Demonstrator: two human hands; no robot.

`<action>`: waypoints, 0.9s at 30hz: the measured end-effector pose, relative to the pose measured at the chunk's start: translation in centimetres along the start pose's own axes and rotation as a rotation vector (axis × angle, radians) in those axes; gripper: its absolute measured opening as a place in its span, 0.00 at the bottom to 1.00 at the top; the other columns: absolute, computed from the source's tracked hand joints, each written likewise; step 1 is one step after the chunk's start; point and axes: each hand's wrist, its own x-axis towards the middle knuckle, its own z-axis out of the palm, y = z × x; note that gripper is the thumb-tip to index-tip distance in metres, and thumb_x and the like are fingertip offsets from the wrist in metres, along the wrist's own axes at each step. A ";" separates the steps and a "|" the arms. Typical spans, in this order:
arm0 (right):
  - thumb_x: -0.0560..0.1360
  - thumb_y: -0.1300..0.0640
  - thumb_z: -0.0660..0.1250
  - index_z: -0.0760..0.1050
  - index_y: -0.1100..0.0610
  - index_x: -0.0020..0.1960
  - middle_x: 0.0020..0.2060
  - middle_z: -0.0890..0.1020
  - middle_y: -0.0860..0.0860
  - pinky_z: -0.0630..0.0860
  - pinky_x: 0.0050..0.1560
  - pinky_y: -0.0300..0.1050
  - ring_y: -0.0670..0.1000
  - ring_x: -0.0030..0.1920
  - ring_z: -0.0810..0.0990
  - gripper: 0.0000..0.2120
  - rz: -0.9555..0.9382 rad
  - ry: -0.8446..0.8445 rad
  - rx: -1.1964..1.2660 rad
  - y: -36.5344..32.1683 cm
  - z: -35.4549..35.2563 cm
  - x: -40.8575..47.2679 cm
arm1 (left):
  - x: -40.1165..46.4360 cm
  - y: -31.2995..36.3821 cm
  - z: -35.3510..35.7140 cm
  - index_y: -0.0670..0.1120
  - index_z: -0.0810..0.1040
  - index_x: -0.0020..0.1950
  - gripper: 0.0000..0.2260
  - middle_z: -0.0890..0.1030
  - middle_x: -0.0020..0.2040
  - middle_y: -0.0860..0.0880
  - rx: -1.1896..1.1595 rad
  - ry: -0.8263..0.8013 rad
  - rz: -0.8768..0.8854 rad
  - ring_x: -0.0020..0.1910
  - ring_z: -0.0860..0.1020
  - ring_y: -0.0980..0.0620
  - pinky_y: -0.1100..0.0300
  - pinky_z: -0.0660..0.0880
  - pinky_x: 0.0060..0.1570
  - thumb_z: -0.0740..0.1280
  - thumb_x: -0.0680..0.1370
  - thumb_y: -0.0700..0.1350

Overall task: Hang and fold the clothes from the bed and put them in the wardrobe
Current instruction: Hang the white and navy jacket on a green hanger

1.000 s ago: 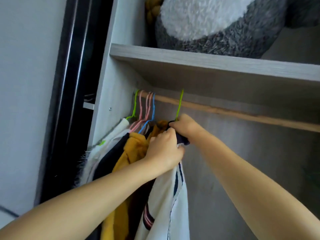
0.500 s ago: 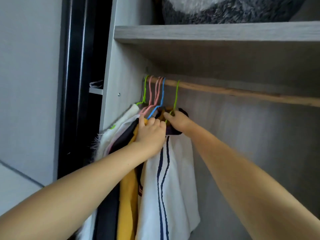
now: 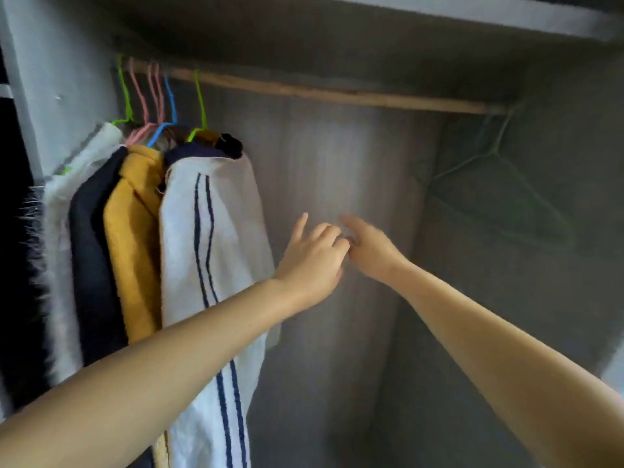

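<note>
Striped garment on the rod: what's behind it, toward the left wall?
Behind the striped garment hang a yellow garment, a dark one and a white one. Their far sides are hidden.

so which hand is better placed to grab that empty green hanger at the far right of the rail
Right, probably. The right hand holds nothing and is nearer the empty green hanger; the left hand, also free, is next to the white striped garment.

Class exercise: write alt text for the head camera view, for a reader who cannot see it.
Two bare hands, left hand and right hand, hover empty inside a grey wardrobe beside a white navy-striped garment hanging from a wooden rail. Yellow garment and dark ones hang further left.
</note>
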 end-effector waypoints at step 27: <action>0.77 0.59 0.55 0.71 0.56 0.67 0.56 0.81 0.54 0.69 0.44 0.40 0.51 0.49 0.78 0.19 1.707 0.220 -0.180 23.9 -29.8 -88.0 | -14.6 82.8 -1.9 0.48 0.72 0.63 0.13 0.73 0.61 0.47 -0.796 -0.623 1.136 0.64 0.69 0.46 0.42 0.54 0.71 0.58 0.80 0.46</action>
